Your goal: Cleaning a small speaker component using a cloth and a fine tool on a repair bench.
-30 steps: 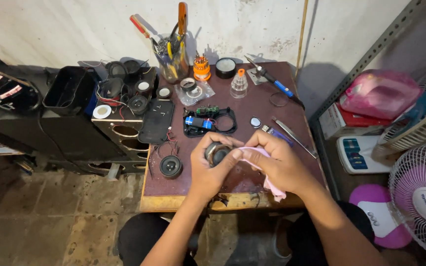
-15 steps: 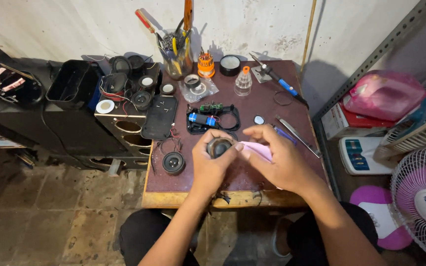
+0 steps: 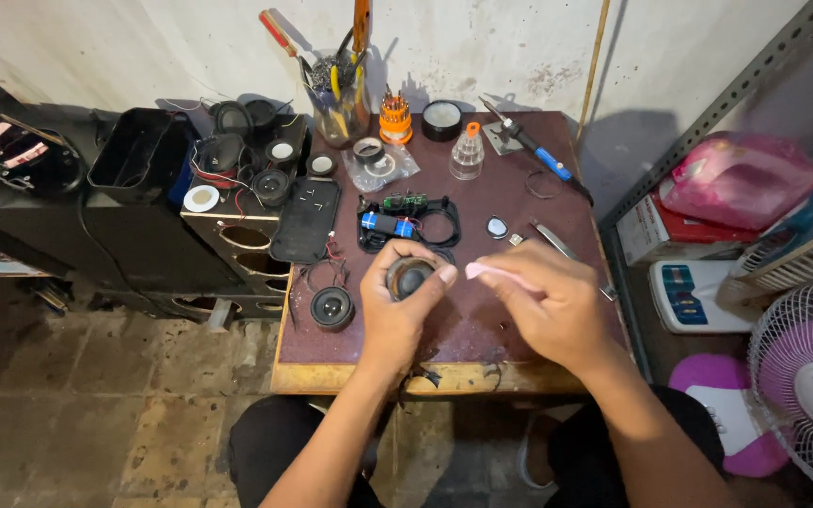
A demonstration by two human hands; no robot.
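My left hand [image 3: 399, 315] grips a small round black speaker [image 3: 410, 278] and holds it above the dark red table top [image 3: 482, 329], cone facing up. My right hand [image 3: 543, 306] pinches a pink cloth [image 3: 489, 272] just to the right of the speaker, a small gap between them. A second round speaker [image 3: 332, 308] with thin wires lies on the table left of my left hand. Behind my hands sits a black circuit assembly with a blue cell [image 3: 405, 224].
At the back stand a jar of tools [image 3: 341, 99], an orange screwdriver set [image 3: 394, 118], a small clear bottle [image 3: 467, 152] and a blue-handled soldering iron [image 3: 536, 150]. Black speaker boxes [image 3: 237, 226] crowd the left edge. A shelf and a fan [image 3: 806, 376] stand to the right.
My two hands have drawn slightly apart: the pink cloth has come off the speaker and is now held to its right. The speaker's cone is more exposed.
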